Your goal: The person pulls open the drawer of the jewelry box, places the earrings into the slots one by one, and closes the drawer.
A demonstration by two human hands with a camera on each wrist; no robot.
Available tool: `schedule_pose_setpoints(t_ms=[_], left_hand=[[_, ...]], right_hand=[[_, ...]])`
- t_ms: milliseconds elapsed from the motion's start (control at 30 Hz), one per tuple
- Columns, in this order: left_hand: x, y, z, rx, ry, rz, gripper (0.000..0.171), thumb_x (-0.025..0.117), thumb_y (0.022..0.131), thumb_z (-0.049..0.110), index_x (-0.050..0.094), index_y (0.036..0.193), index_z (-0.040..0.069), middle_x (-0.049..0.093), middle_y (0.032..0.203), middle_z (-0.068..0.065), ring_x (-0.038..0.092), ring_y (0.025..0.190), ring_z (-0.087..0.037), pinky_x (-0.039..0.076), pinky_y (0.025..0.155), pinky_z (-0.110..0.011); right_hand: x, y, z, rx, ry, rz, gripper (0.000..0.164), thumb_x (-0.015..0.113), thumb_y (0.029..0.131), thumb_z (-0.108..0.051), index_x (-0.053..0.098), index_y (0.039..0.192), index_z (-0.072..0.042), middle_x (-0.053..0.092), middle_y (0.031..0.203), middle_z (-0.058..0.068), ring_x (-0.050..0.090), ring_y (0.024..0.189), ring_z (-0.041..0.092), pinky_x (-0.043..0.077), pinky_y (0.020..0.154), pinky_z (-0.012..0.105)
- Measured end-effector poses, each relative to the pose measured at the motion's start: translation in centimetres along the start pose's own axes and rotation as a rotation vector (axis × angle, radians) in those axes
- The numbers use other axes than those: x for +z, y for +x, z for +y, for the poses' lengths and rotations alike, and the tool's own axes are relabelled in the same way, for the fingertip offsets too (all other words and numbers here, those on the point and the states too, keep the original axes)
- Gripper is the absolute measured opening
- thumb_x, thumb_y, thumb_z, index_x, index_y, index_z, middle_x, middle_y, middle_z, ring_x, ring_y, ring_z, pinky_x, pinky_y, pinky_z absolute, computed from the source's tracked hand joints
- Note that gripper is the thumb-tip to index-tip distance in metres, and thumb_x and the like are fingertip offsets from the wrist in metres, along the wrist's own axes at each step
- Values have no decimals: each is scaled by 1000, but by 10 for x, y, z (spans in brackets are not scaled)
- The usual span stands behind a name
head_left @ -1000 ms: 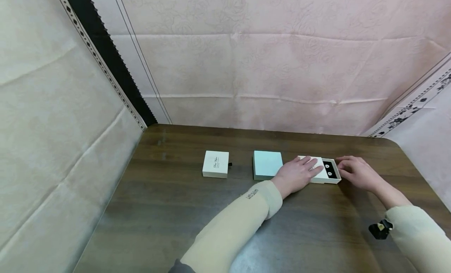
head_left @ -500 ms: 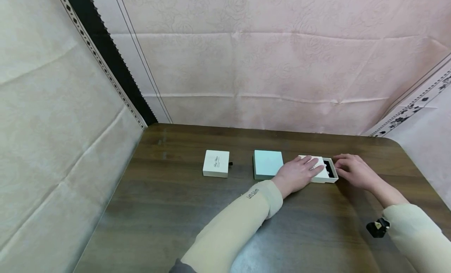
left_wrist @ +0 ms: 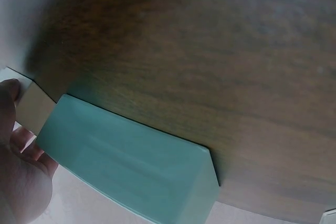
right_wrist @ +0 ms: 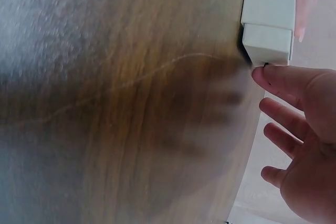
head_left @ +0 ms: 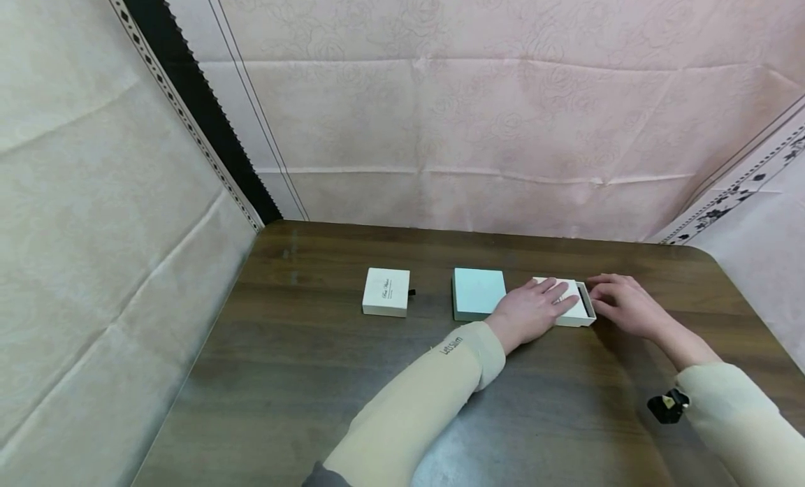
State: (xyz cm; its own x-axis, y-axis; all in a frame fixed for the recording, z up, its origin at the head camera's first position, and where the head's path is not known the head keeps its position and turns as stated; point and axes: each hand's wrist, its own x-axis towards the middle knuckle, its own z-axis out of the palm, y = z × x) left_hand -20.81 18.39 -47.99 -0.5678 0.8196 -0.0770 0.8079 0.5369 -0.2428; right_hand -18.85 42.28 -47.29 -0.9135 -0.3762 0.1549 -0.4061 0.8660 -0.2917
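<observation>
A white sliding drawer box [head_left: 573, 321] lies at the right of the table, its inner tray [head_left: 590, 312] sticking out a little to the right. My left hand [head_left: 527, 311] lies over the outer sleeve, with thumb and fingers spread across it. In the left wrist view, the left thumb and fingers [left_wrist: 39, 156] are on opposite sides of the box. The right hand [head_left: 629, 309] is at the tray's right end. In the right wrist view, one fingertip touches that end by a small black tab [right_wrist: 266, 65], the other fingers apart from it.
A light teal box [head_left: 478, 291] stands just left of my left hand. Farther left is another white box [head_left: 386, 291] with printed lettering and a black tab. All lie on a brown wooden table [head_left: 377, 375], with pale patterned cloth [head_left: 503, 137] hanging behind.
The right hand has moved left, and the tray has slid into the sleeve, hiding the black insert with two small light items. The left hand has stayed in place.
</observation>
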Motion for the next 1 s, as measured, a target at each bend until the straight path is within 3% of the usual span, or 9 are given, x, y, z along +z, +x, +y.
schedule_pose_setpoints(t_ms=[567, 767, 1000], left_hand=[[2, -1, -2, 3, 31, 11, 57, 37, 118, 40, 19, 172, 39, 22, 177, 10, 21, 163, -9, 26, 128, -26], [3, -3, -4, 9, 33, 7, 59, 38, 117, 43, 17, 173, 37, 20, 178, 9, 18, 164, -10, 25, 128, -26], [-11, -7, -3, 26, -1, 19, 68, 40, 115, 52, 13, 174, 32, 17, 179, 7, 17, 164, -12, 23, 129, -27]], right_hand=[[7, 11, -11, 4, 9, -32, 19, 73, 96, 2, 69, 83, -11, 66, 126, 38, 56, 119, 61, 39, 98, 73], [5, 12, -11, 30, -12, -41, 9, 74, 97, -4, 75, 89, -8, 66, 128, 36, 55, 121, 59, 38, 100, 73], [-4, 8, -13, 8, -72, -9, 6, 78, 95, -11, 78, 95, -5, 70, 125, 32, 59, 123, 54, 40, 101, 69]])
